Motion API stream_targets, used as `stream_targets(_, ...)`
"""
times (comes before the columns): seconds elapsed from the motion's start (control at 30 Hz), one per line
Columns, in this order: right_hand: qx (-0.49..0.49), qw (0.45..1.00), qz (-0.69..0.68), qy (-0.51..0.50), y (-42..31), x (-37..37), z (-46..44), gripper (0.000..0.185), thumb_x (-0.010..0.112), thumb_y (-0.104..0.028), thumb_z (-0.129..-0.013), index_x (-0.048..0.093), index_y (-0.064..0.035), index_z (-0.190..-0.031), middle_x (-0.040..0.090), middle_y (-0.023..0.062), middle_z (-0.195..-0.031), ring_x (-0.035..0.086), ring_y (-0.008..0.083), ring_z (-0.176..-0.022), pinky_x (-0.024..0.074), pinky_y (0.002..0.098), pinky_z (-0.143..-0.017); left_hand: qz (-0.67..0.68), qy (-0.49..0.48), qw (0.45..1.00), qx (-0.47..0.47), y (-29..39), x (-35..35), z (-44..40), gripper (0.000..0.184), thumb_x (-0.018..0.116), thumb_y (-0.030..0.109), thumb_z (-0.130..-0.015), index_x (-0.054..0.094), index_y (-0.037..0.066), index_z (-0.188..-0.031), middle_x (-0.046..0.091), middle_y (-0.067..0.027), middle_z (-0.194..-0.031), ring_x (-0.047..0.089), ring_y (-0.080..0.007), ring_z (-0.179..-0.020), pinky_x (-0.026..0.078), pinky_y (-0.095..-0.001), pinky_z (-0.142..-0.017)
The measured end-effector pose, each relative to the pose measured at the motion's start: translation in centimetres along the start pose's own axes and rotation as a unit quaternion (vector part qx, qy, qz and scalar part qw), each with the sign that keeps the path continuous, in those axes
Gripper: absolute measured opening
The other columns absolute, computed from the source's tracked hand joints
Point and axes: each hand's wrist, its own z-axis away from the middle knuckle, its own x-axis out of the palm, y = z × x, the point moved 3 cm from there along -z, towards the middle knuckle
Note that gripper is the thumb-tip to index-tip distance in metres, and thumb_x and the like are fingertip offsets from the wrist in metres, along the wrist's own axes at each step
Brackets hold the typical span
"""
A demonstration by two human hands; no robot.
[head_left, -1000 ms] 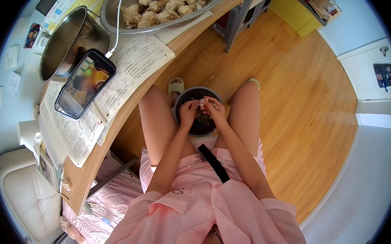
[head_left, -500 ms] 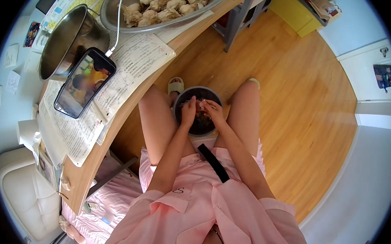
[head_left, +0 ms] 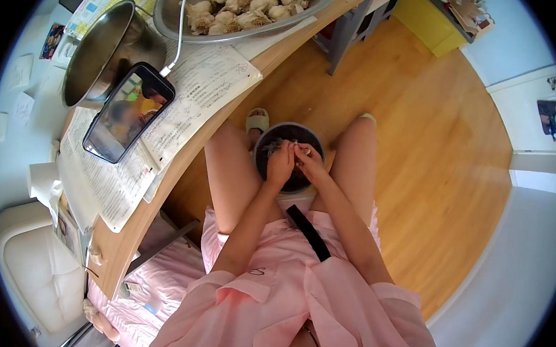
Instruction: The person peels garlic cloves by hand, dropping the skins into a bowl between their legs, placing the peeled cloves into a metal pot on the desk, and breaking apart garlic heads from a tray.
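Note:
My left hand [head_left: 281, 163] and my right hand [head_left: 310, 162] meet fingertip to fingertip over a grey bin [head_left: 300, 127] between my knees. The fingers of both are closed around something small and pale, mostly hidden by them; a garlic piece cannot be made out for certain. Dark and pale scraps lie inside the bin. Up on the desk, a wide metal basin holds several garlic bulbs [head_left: 255, 15].
On the wooden desk [head_left: 138, 229] at the left are a deep metal bowl [head_left: 102, 54], a phone [head_left: 129, 112] with a white cable, and printed papers [head_left: 210, 82]. A yellow box [head_left: 427, 24] stands at the back right, a slipper [head_left: 257, 118] beside the bin.
My hands have come closer together, with the fingertips now touching. The whole view has shifted slightly, so the desk and bin appear a little further right.

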Motion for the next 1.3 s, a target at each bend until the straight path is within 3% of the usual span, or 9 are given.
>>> stream_targets(0.27, -0.119, 0.983, 0.141, 0.005, -0.5, 0.1, 0.2, 0.019, 0.063, -0.020, -0.088, 0.059, -0.0048, -0.100, 0.059, 0.0020, -0.081, 0.056, 0.0091, -0.068, 0.0457, 0.0234, -0.056, 0.101, -0.049, 0.992, -0.065, -0.1, 0.1, 0.0, 0.028, 0.034, 0.026, -0.098, 0.047, 0.002, -0.092, 0.057, -0.0242, -0.071, 0.057, -0.0428, -0.066, 0.043, -0.0489, -0.055)
stream_targets(0.47, -0.162, 0.973, 0.164, -0.010, -0.4, 0.4, 0.4, 0.020, 0.058, -0.017, -0.091, 0.057, -0.0014, -0.103, 0.060, 0.0039, -0.083, 0.056, 0.0093, -0.065, 0.0457, 0.0233, -0.054, 0.177, -0.006, 0.980, -0.087, -1.5, 0.8, 0.1, 0.032, 0.033, 0.027, -0.098, 0.049, 0.000, -0.090, 0.057, -0.0249, -0.074, 0.058, -0.0411, -0.069, 0.044, -0.0452, -0.058)
stream_targets(0.57, -0.154, 0.976, 0.154, -0.011, -0.1, 0.4, 0.4, 0.021, 0.056, -0.018, -0.092, 0.056, -0.0006, -0.104, 0.061, 0.0045, -0.086, 0.057, 0.0097, -0.065, 0.0454, 0.0230, -0.052, 0.140, -0.004, 0.988, -0.061, -0.2, -0.2, 0.0, 0.035, 0.033, 0.028, -0.098, 0.050, 0.000, -0.089, 0.058, -0.0227, -0.073, 0.058, -0.0395, -0.068, 0.045, -0.0429, -0.059)
stream_targets(0.67, -0.139, 0.980, 0.139, -0.002, -0.3, 0.7, 0.4, 0.022, 0.056, -0.019, -0.092, 0.056, -0.0017, -0.106, 0.061, 0.0042, -0.085, 0.057, 0.0098, -0.063, 0.0446, 0.0219, -0.051, 0.177, 0.049, 0.981, -0.068, -1.5, 0.8, 0.3, 0.037, 0.034, 0.031, -0.099, 0.050, -0.001, -0.089, 0.057, -0.0155, -0.068, 0.057, -0.0321, -0.059, 0.043, -0.0404, -0.055)
stream_targets(0.77, -0.092, 0.991, 0.101, 0.004, -0.2, 0.6, 0.4, 0.022, 0.056, -0.024, -0.092, 0.056, -0.0072, -0.107, 0.060, 0.0018, -0.086, 0.056, 0.0092, -0.067, 0.0451, 0.0225, -0.057, 0.276, 0.085, 0.944, -0.157, -2.9, 0.7, 0.2, 0.039, 0.035, 0.033, -0.099, 0.052, 0.002, -0.084, 0.052, -0.0054, -0.061, 0.049, -0.0146, -0.048, 0.037, -0.0308, -0.046)
stream_targets(0.87, -0.011, 0.999, 0.047, 0.007, -0.8, 0.5, 0.9, 0.020, 0.053, -0.025, -0.093, 0.057, -0.0115, -0.107, 0.059, 0.0001, -0.088, 0.053, 0.0089, -0.071, 0.0447, 0.0236, -0.062, 0.428, 0.020, 0.872, -0.238, -3.7, 0.5, -0.1, 0.038, 0.036, 0.035, -0.099, 0.051, 0.005, -0.081, 0.048, -0.0007, -0.059, 0.040, -0.0101, -0.043, 0.030, -0.0257, -0.041)
stream_targets(0.97, 0.011, 1.000, 0.016, -0.006, -0.7, 0.5, 0.7, 0.022, 0.052, -0.028, -0.092, 0.058, -0.0134, -0.108, 0.056, -0.0015, -0.088, 0.051, 0.0085, -0.070, 0.0444, 0.0234, -0.064, 0.383, 0.012, 0.908, -0.172, -2.7, -0.1, -0.5, 0.035, 0.037, 0.035, -0.098, 0.051, 0.007, -0.083, 0.049, -0.0001, -0.059, 0.038, -0.0086, -0.041, 0.029, -0.0226, -0.039)
stream_targets(1.17, 0.019, 0.999, 0.019, -0.025, -1.2, 0.8, 1.0, 0.025, 0.053, -0.029, -0.092, 0.058, -0.0161, -0.112, 0.055, -0.0023, -0.086, 0.049, 0.0076, -0.067, 0.0429, 0.0233, -0.063, 0.471, -0.032, 0.853, -0.223, -3.7, 0.5, -0.2, 0.029, 0.038, 0.030, -0.098, 0.053, 0.005, -0.095, 0.050, -0.0018, -0.067, 0.039, -0.0092, -0.045, 0.033, -0.0242, -0.041)
stream_targets(1.3, 0.032, 0.999, 0.025, -0.026, -1.5, 1.0, 1.5, 0.023, 0.055, -0.026, -0.091, 0.057, -0.0142, -0.111, 0.054, -0.0019, -0.080, 0.047, 0.0065, -0.062, 0.0396, 0.0212, -0.058, 0.454, -0.081, 0.862, -0.209, -3.8, 0.4, -0.1, 0.029, 0.037, 0.028, -0.099, 0.053, 0.004, -0.099, 0.050, -0.0029, -0.070, 0.040, -0.0101, -0.047, 0.034, -0.0247, -0.043)
